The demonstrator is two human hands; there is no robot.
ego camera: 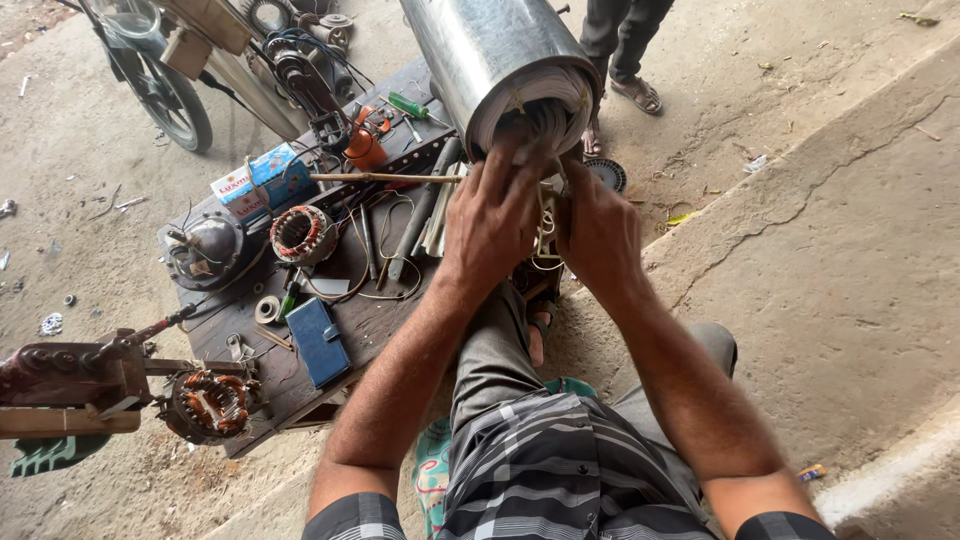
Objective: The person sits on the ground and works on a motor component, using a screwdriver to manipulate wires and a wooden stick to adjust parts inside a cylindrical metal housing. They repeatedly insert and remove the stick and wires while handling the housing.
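Head view: I look down past my checked shirt and grey trousers at both my arms, stretched forward.
Metal cylinder [480, 45]: a big shiny tube lies tilted toward me, its open end just above my hands.
Inside the cylinder: a thick ring of white lining sits at the mouth, and pale strands of winding [545, 118] bunch out of the middle.
Left hand [490, 220]: the fingers reach up into the mouth of the cylinder, bent around the strands; the tips are blurred, so I cannot tell how tightly they close.
Right hand [598, 232]: it sits just beside my left, below the rim, fingers curled toward the light cords [545, 225] hanging between my hands; whether they pinch one I cannot tell.
Low table [375, 325]: dark wood, to my left, crowded.
On the table: a copper-wound stator [301, 233], a domed metal motor cover [205, 248], a blue and white box [265, 180], a blue wallet [318, 341], a roll of tape [267, 309], a green-handled screwdriver [412, 106].
Table edge: a second copper-wound stator [210, 402] sits beside a wooden winding jig [65, 385].
Behind: a motorcycle wheel [165, 95], and another person's sandalled foot [637, 94] on the concrete.
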